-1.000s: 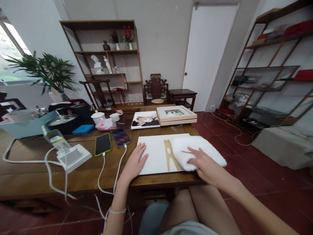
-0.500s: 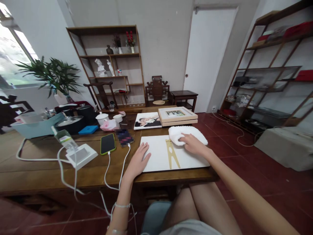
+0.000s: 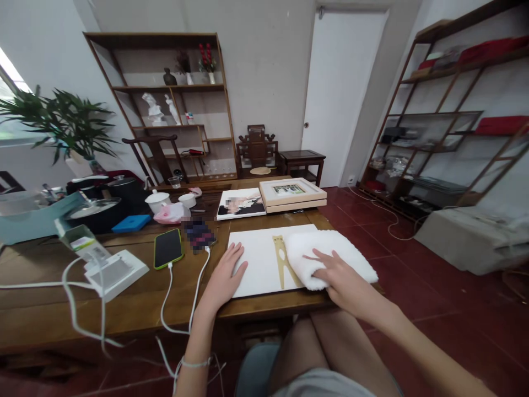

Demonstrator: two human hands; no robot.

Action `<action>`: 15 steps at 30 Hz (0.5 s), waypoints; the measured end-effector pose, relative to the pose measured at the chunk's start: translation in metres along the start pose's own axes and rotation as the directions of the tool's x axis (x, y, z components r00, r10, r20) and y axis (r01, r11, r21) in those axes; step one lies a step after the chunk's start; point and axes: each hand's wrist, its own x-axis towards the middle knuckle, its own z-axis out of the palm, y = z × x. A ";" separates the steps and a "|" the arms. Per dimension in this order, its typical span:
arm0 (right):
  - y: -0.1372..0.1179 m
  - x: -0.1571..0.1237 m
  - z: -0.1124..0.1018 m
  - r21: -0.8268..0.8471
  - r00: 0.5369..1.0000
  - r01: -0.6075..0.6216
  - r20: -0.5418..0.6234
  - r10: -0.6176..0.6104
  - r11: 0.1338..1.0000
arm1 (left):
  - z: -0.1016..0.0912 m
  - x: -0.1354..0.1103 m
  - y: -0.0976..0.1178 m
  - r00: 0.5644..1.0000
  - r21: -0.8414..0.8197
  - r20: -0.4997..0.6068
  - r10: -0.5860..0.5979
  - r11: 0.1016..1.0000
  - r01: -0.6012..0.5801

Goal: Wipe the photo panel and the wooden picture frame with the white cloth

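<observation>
A white board lies flat at the near edge of the wooden table, with a tan wooden stand piece on it. My left hand rests flat on the board's left edge, fingers spread. My right hand presses flat on a fluffy white cloth that covers the board's right part and hangs over its right edge.
Behind the board lie a printed picture and a stack of light wooden frames. To the left are a phone in a green case with white cables, a white box, pots and cups. Shelves line the back and right walls.
My right hand has drawn the cloth from the board's far edge back toward me and to the right. My left hand has stayed on the board's left edge.
</observation>
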 end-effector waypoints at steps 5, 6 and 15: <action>0.015 0.023 -0.003 -0.001 1.000 -0.008 0.009 0.008 1.000 | -0.001 0.000 0.002 1.000 0.017 0.021 -0.012 1.000 0.011; 0.019 0.031 -0.003 -0.005 1.000 -0.014 -0.002 0.014 1.000 | -0.002 0.000 0.003 1.000 0.019 0.021 -0.012 1.000 0.012; 0.038 0.065 0.005 -0.032 0.994 -0.079 -0.073 0.077 0.996 | -0.003 0.001 0.003 1.000 0.010 0.005 0.012 1.000 -0.012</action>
